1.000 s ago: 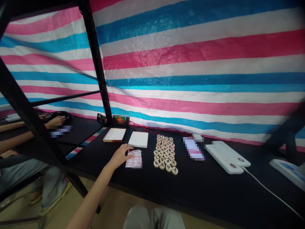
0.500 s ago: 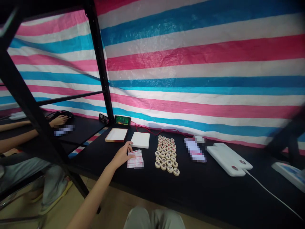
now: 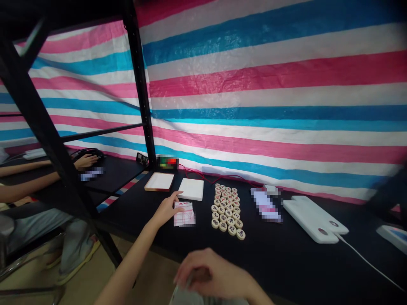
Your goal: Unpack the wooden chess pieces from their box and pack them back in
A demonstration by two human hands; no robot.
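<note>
My left hand (image 3: 168, 208) rests on the left side of a folded white cloth or paper with red lines (image 3: 184, 215), fingers apart, its fingertips near a white square box part (image 3: 191, 189). Low in the view, above my lap, my right hand (image 3: 213, 273) is curled and blurred; whether it holds anything does not show. Rows of round wooden pieces with red and black characters (image 3: 227, 210) lie to the right of the sheet. A shallow open box with a white inside (image 3: 159, 181) sits at the back left.
A phone (image 3: 167, 162) leans at the back with a red cable. Packets (image 3: 266, 205) and a white device with a cord (image 3: 315, 219) lie to the right. Past the black shelf post (image 3: 140, 84), another person's hands (image 3: 86, 162) rest on the neighbouring table (image 3: 117, 171).
My right hand has come into view at the bottom. My left hand is still at the printed sheet. The whole view has shifted slightly.
</note>
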